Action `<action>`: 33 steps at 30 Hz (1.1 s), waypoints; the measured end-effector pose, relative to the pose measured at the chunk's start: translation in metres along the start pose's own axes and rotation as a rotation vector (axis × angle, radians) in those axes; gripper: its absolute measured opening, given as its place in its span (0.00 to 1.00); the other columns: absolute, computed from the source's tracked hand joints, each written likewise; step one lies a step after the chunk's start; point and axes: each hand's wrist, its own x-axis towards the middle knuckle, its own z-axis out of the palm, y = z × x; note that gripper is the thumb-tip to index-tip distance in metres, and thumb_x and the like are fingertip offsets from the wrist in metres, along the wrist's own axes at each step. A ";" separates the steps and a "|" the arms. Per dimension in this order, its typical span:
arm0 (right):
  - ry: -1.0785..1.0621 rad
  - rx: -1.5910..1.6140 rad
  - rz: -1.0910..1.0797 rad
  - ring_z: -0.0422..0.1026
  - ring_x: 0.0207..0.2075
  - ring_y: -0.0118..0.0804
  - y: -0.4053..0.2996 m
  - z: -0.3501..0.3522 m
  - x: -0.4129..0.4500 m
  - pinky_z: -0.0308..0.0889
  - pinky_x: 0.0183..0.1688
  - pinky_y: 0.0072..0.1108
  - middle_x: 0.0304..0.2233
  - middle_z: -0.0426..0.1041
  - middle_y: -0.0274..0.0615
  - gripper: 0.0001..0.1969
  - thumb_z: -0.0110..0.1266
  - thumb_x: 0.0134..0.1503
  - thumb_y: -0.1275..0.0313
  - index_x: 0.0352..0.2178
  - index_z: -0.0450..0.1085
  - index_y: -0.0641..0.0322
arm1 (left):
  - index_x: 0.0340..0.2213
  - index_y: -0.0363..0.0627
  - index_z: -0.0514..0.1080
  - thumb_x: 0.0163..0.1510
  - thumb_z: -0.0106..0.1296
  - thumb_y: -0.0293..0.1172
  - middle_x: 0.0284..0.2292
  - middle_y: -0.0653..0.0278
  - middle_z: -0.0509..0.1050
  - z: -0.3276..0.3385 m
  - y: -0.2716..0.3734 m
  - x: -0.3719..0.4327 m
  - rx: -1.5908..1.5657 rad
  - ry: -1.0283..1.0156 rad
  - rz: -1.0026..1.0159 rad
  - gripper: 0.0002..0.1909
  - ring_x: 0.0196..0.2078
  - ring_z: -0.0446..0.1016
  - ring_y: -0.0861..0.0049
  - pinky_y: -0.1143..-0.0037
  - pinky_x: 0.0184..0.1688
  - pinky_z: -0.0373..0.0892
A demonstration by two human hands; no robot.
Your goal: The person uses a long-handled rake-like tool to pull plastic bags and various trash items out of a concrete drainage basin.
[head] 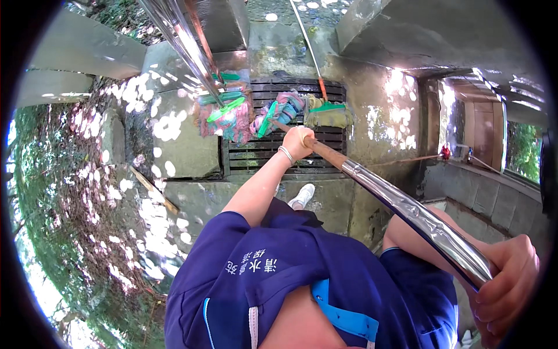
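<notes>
My left hand (297, 143), with a bangle at the wrist, grips the wooden part of a long mop handle (329, 153). My right hand (508, 283) is closed around the same handle near its upper end, where it is wrapped in shiny silver material. At its lower end a green clamp holds a twisted mop head (283, 111) of pink and blue cloth above a slatted floor grate (283, 165). Right beside it a yellowish mop head (331, 115) with a green clamp lies on the grate. Several mops with pink and teal heads (231, 126) stand to the left.
Concrete slabs (187, 152) surround the grate. A wooden stick (154, 189) lies on the ground at left, by leaf litter. At right, a low wall (484, 196) carries a tap with a red part (445, 152). Concrete pillars (375, 26) rise ahead on both sides.
</notes>
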 end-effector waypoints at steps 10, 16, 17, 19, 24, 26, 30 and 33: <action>0.336 -0.183 -0.337 0.61 0.06 0.21 -0.058 0.016 -0.097 0.59 0.10 0.11 0.08 0.64 0.31 0.11 0.56 0.43 0.81 0.23 0.59 0.61 | 0.11 0.49 0.71 0.29 0.50 0.34 0.15 0.56 0.71 0.055 0.034 -0.023 0.276 -0.086 0.159 0.05 0.20 0.72 0.62 0.67 0.23 0.69; 0.567 -0.369 -0.450 0.58 0.06 0.18 -0.148 0.022 -0.155 0.57 0.09 0.11 0.07 0.59 0.29 0.11 0.52 0.45 0.80 0.26 0.56 0.60 | 0.14 0.49 0.70 0.31 0.56 0.36 0.17 0.57 0.71 0.041 0.119 -0.017 0.118 -0.231 0.156 0.08 0.23 0.71 0.59 0.65 0.27 0.67; 0.599 -0.422 -0.500 0.57 0.06 0.18 -0.161 0.022 -0.165 0.56 0.09 0.11 0.08 0.58 0.28 0.10 0.50 0.45 0.80 0.27 0.56 0.60 | 0.15 0.48 0.70 0.30 0.56 0.36 0.17 0.56 0.71 0.035 0.136 -0.010 0.110 -0.254 0.153 0.08 0.24 0.71 0.59 0.65 0.27 0.67; 0.637 -0.480 -0.555 0.57 0.06 0.17 -0.163 0.023 -0.165 0.56 0.09 0.10 0.08 0.58 0.28 0.10 0.48 0.46 0.80 0.27 0.55 0.60 | 0.14 0.48 0.70 0.30 0.56 0.36 0.17 0.56 0.71 0.039 0.142 0.008 0.104 -0.115 0.259 0.08 0.24 0.72 0.59 0.65 0.27 0.67; 0.647 -0.625 -0.383 0.56 0.07 0.18 -0.071 0.015 -0.124 0.52 0.11 0.09 0.10 0.59 0.29 0.07 0.45 0.46 0.79 0.27 0.56 0.59 | 0.16 0.49 0.72 0.30 0.55 0.37 0.20 0.56 0.73 0.078 0.072 0.054 0.152 -0.310 0.144 0.08 0.24 0.72 0.59 0.68 0.26 0.69; 0.636 -0.605 -0.336 0.56 0.08 0.17 -0.045 0.017 -0.116 0.53 0.11 0.09 0.10 0.59 0.28 0.07 0.45 0.46 0.79 0.27 0.56 0.59 | 0.15 0.48 0.72 0.31 0.56 0.37 0.20 0.57 0.73 0.061 0.057 0.057 0.122 -0.294 0.100 0.08 0.24 0.72 0.59 0.67 0.28 0.69; 0.614 -0.566 -0.358 0.57 0.07 0.16 -0.020 0.009 -0.098 0.55 0.12 0.09 0.10 0.60 0.26 0.08 0.48 0.44 0.77 0.25 0.57 0.58 | 0.14 0.48 0.71 0.32 0.55 0.34 0.20 0.58 0.72 0.054 0.025 0.069 0.171 -0.237 0.163 0.05 0.26 0.72 0.59 0.66 0.32 0.69; 0.622 -0.526 -0.388 0.57 0.07 0.16 0.001 -0.004 -0.077 0.56 0.12 0.08 0.08 0.59 0.24 0.08 0.50 0.41 0.77 0.22 0.58 0.57 | 0.14 0.48 0.70 0.33 0.54 0.32 0.21 0.59 0.72 0.045 0.016 0.083 0.206 -0.246 0.133 0.04 0.28 0.72 0.59 0.66 0.33 0.69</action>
